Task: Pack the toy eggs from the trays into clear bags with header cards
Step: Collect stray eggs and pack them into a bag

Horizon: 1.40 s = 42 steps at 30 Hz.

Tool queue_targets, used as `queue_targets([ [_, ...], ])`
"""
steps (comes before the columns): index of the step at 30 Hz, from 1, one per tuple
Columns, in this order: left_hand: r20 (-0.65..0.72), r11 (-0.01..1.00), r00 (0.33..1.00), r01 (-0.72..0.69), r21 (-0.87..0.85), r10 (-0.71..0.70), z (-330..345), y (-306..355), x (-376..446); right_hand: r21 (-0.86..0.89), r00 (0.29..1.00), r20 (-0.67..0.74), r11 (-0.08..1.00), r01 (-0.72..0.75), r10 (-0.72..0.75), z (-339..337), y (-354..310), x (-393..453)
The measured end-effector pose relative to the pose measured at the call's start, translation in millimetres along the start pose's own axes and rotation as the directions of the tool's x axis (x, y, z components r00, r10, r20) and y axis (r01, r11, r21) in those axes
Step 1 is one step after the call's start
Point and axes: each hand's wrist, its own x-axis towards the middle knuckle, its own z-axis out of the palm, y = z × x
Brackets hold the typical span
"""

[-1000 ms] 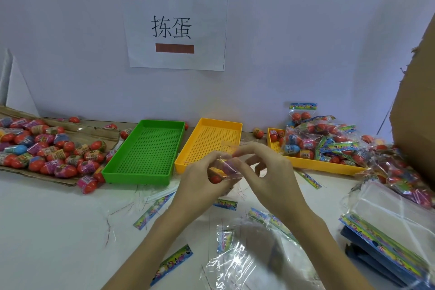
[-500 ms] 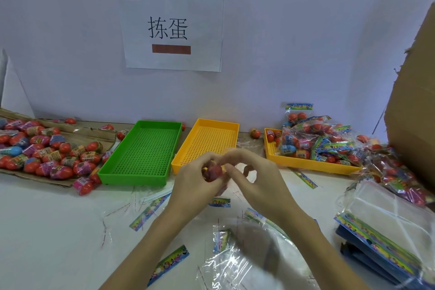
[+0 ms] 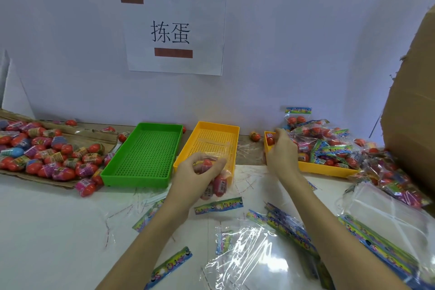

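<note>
Head view, and I see the left hand (image 3: 195,173) curled round the top of a clear bag (image 3: 217,180) with toy eggs inside; the bag hangs over the near edge of the empty middle yellow tray (image 3: 231,146). One egg in it bears a white barcode label, too small for me to read. The right hand (image 3: 281,152) reaches over the near left corner of the right yellow tray (image 3: 324,168), fingers curled at a red toy egg (image 3: 270,141) there; I cannot tell whether it grips it. Packed bags (image 3: 329,141) with coloured header cards heap across that tray and spill rightward to a cardboard box (image 3: 412,110).

On the wall a paper sign (image 3: 174,34) reads "拣蛋". An empty green tray (image 3: 143,155) sits just left of the yellow one, and loose toy eggs (image 3: 47,150) cover a cardboard sheet at the far left. Loose header cards (image 3: 219,205) and empty clear bags (image 3: 249,256) litter the white table (image 3: 47,231), which has open room at its near left. A stack of unfilled bags (image 3: 386,223) lies near right.
</note>
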Motion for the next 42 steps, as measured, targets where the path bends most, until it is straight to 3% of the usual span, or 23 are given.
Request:
queue_targets([
  [6,0.084,0.982,0.986,0.151,-0.113,-0.142,-2.1,9.3,-3.2,-0.351,0.980,0.157,0.921,0.171,-0.122,14.1,10.2,42.1],
  [10,0.169,0.980,0.973,0.173,-0.098,-0.155,-1.8,9.6,-5.5,-0.424,0.953,0.292,0.882,0.206,-0.082,11.9,8.7,61.4],
  [15,0.206,0.985,0.969,0.156,-0.072,-0.139,-0.5,8.4,-4.6,-0.486,0.948,0.266,0.825,0.287,-0.173,11.9,19.2,64.7],
  [19,0.217,0.985,0.966,0.161,-0.068,-0.142,-0.7,8.0,-2.9,-0.448,0.971,0.172,0.865,0.225,-0.163,16.6,20.8,59.4],
  [24,0.228,0.987,0.964,0.150,-0.052,-0.135,-1.2,6.0,-2.5,-0.193,0.989,-0.057,0.974,0.123,-0.136,9.1,7.6,48.4],
  [28,0.230,0.989,0.966,0.136,-0.059,-0.119,-2.1,3.6,-0.1,0.115,0.962,-0.201,0.971,0.210,-0.185,-1.1,-12.9,13.0],
  [34,0.265,0.985,0.957,0.147,-0.087,-0.119,0.0,3.2,3.5,0.473,0.971,-0.172,0.851,0.229,-0.165,-16.5,-21.1,-58.5],
  [42,0.299,1.000,0.954,0.020,0.000,-0.019,0.2,3.6,-0.7,0.644,0.971,-0.104,0.729,0.230,-0.215,-27.9,-24.1,-92.0],
])
